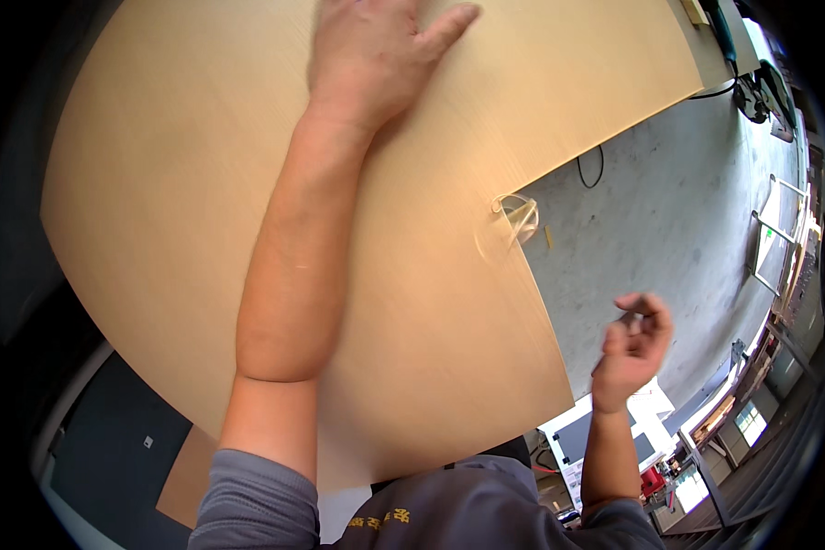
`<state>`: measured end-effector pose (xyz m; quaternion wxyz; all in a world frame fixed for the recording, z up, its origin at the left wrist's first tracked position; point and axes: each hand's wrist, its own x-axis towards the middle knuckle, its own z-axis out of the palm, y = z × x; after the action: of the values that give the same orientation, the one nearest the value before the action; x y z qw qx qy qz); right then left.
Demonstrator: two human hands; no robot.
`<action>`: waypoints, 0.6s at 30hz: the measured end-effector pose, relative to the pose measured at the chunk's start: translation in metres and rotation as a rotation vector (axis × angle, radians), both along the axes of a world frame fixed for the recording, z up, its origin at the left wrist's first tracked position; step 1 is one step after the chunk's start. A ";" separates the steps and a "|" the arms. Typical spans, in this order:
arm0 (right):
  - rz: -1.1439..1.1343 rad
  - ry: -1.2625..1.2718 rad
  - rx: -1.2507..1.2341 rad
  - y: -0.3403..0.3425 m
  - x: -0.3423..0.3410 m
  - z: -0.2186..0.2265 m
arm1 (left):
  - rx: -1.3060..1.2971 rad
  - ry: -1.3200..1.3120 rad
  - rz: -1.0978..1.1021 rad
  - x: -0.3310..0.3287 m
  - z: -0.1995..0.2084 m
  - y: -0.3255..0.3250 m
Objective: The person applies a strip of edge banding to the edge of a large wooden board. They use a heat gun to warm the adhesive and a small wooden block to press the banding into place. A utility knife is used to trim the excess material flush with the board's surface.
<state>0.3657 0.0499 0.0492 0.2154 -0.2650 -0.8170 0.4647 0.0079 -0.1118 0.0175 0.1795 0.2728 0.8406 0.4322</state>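
A large pale wood-grain board [412, 321] with an inside corner cut into its right side lies in front of me. My left hand [376, 41] rests on its far part, palm down, fingers stretched out and thumb spread; the fingertips are cut off by the upper edge. To the right of the board, over the grey floor, is my right hand [634, 348], its fingers curled toward the thumb. Something small and dark seems to show between them, too blurred to name. A thin, pale curled strip [522, 220] hangs at the board's inside corner.
At the far right, a dark green hand tool [722, 32] with a black cable lies past the board's edge. White equipment with a grey panel [605, 440] stands below my right forearm. A metal frame [775, 234] stands farther right. A dark panel [124, 458] is at lower left.
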 end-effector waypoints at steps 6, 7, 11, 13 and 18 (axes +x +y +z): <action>-0.118 0.040 -0.180 0.009 -0.052 0.029 | 0.132 -0.012 -0.790 0.038 0.014 0.014; -0.119 0.062 -0.218 0.003 -0.055 0.024 | 0.093 -0.016 -0.812 0.035 0.015 0.013; 0.301 -0.402 0.087 -0.020 -0.067 0.018 | 0.273 -0.604 -0.591 0.008 0.022 -0.011; 0.408 -0.486 0.153 -0.041 -0.085 0.015 | 0.428 -0.786 -0.516 -0.001 0.019 -0.023; 0.404 -0.442 0.269 -0.055 -0.112 0.006 | 0.452 -0.792 -0.559 -0.014 0.010 -0.031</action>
<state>0.2535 -0.0055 0.0552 -0.0305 -0.1611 -0.9341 0.3172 -0.0056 -0.1424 0.0277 0.5279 0.3344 0.4897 0.6080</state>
